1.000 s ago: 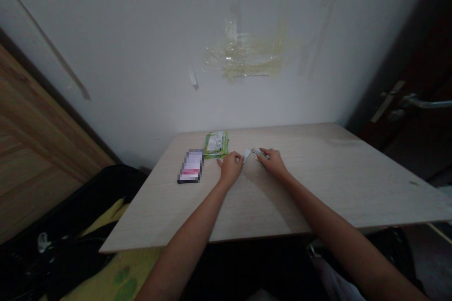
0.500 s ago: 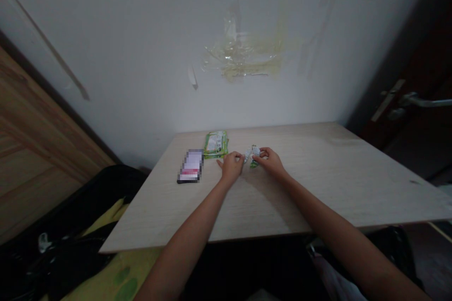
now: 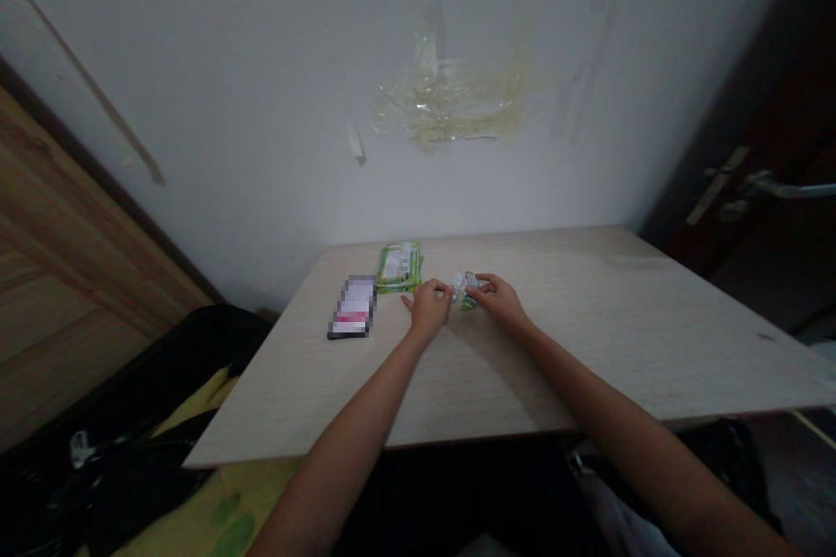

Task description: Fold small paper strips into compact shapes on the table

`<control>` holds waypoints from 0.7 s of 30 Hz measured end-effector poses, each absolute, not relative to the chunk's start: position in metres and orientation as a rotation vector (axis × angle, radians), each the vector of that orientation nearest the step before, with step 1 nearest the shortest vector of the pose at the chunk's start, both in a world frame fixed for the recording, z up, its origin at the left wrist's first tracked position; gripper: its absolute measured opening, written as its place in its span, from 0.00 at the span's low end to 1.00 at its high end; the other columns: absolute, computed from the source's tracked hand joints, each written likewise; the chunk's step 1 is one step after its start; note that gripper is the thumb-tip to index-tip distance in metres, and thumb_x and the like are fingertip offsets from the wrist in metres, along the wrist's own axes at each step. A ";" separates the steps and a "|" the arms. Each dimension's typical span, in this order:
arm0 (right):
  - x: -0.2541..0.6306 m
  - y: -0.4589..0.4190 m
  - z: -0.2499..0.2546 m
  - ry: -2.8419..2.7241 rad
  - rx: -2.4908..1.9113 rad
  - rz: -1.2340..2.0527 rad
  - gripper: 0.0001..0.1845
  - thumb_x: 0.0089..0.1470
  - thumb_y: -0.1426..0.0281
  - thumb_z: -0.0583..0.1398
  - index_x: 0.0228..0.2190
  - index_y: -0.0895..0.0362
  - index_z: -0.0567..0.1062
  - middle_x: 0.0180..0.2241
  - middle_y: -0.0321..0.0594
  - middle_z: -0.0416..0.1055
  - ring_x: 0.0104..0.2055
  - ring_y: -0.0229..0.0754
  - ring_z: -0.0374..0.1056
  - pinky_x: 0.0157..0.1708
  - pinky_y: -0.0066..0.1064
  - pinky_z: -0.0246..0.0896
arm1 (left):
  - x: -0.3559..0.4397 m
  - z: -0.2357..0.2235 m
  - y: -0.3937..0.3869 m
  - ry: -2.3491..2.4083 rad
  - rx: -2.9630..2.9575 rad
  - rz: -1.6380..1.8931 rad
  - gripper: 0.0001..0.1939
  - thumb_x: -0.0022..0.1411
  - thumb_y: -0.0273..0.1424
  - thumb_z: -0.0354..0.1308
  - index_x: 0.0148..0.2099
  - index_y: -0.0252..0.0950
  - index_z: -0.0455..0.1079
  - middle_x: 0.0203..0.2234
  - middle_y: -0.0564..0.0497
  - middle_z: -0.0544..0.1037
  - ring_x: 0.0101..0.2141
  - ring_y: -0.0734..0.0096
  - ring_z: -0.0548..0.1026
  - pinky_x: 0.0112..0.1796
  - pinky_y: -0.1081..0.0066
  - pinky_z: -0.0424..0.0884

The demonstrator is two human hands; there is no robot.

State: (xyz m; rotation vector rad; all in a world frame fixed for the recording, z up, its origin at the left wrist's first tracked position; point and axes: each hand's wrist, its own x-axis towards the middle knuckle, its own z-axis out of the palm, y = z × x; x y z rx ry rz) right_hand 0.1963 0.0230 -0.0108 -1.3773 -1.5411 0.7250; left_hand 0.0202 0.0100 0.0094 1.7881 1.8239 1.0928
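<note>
A small, crumpled green-and-white packet [image 3: 466,289] is held just above or on the table, between my two hands; I cannot tell if it touches the wood. Its left end is pinched in the fingertips of my left hand [image 3: 431,305]. My right hand [image 3: 500,298] grips the right side with thumb and fingers. Whatever is inside the packet, if anything, does not show. Just beyond my left hand lies a stack of flat green packets [image 3: 400,266] with white printed panels. A phone [image 3: 353,307] with its screen blurred out rests left of that hand.
The pale wooden table [image 3: 588,348] stands against a wall [image 3: 261,104] with peeling tape [image 3: 450,109]. At right is a dark door with a metal handle [image 3: 784,187]. Black and yellow fabric [image 3: 215,400] lies below the table's left edge.
My right hand has shifted slightly left, toward my left hand, and the packet between them looks more bunched together. My left hand, the phone and the stack stay in place.
</note>
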 end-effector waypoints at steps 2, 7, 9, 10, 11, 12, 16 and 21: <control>0.196 0.023 -0.011 -1.543 -1.370 0.734 0.30 0.50 0.54 0.66 0.49 0.61 0.74 0.32 0.41 0.78 0.34 0.43 0.75 0.35 0.30 0.66 | 0.020 0.010 0.009 1.820 1.791 1.088 0.08 0.63 0.36 0.58 0.35 0.38 0.75 0.41 0.49 0.82 0.51 0.54 0.73 0.60 0.32 0.40; 0.195 0.022 -0.010 -1.523 -1.363 0.761 0.27 0.51 0.56 0.66 0.48 0.60 0.75 0.32 0.42 0.79 0.33 0.43 0.75 0.34 0.30 0.66 | 0.020 0.009 0.010 1.822 1.798 1.089 0.08 0.63 0.36 0.58 0.36 0.39 0.74 0.41 0.49 0.81 0.51 0.55 0.73 0.60 0.33 0.40; 0.194 0.021 -0.009 -1.526 -1.375 0.766 0.27 0.51 0.57 0.66 0.47 0.61 0.75 0.31 0.41 0.79 0.33 0.42 0.75 0.34 0.30 0.66 | 0.019 0.008 0.011 1.815 1.802 1.097 0.08 0.63 0.36 0.58 0.36 0.38 0.75 0.41 0.49 0.81 0.50 0.55 0.73 0.60 0.32 0.40; 0.194 0.020 -0.008 -1.527 -1.378 0.770 0.27 0.50 0.57 0.66 0.47 0.60 0.75 0.31 0.41 0.78 0.33 0.43 0.75 0.34 0.30 0.66 | 0.019 0.007 0.011 1.813 1.802 1.099 0.09 0.63 0.37 0.58 0.36 0.38 0.75 0.41 0.48 0.81 0.50 0.55 0.73 0.60 0.32 0.40; 0.194 0.020 -0.007 -1.526 -1.375 0.775 0.27 0.50 0.57 0.66 0.47 0.60 0.75 0.31 0.41 0.78 0.33 0.42 0.75 0.34 0.30 0.66 | 0.019 0.007 0.011 1.813 1.803 1.102 0.09 0.63 0.37 0.58 0.36 0.38 0.75 0.41 0.48 0.81 0.50 0.55 0.73 0.60 0.33 0.40; 0.194 0.019 -0.007 -1.523 -1.370 0.782 0.27 0.50 0.57 0.66 0.47 0.60 0.75 0.31 0.41 0.78 0.33 0.42 0.75 0.34 0.30 0.66 | 0.019 0.006 0.011 1.814 1.803 1.104 0.09 0.63 0.37 0.58 0.35 0.38 0.75 0.41 0.48 0.81 0.50 0.56 0.73 0.60 0.33 0.40; 0.194 0.019 -0.007 -1.516 -1.367 0.783 0.27 0.50 0.57 0.66 0.47 0.60 0.75 0.30 0.40 0.78 0.32 0.42 0.75 0.33 0.29 0.65 | 0.020 0.007 0.011 1.824 1.796 1.092 0.09 0.63 0.37 0.58 0.35 0.38 0.74 0.41 0.49 0.81 0.50 0.56 0.73 0.60 0.34 0.40; 0.195 0.022 -0.011 -1.528 -1.372 0.760 0.26 0.50 0.57 0.67 0.46 0.61 0.75 0.29 0.40 0.78 0.32 0.42 0.75 0.32 0.29 0.65 | 0.020 0.007 0.010 1.822 1.831 1.099 0.08 0.63 0.36 0.58 0.35 0.39 0.74 0.41 0.49 0.80 0.50 0.55 0.72 0.60 0.34 0.42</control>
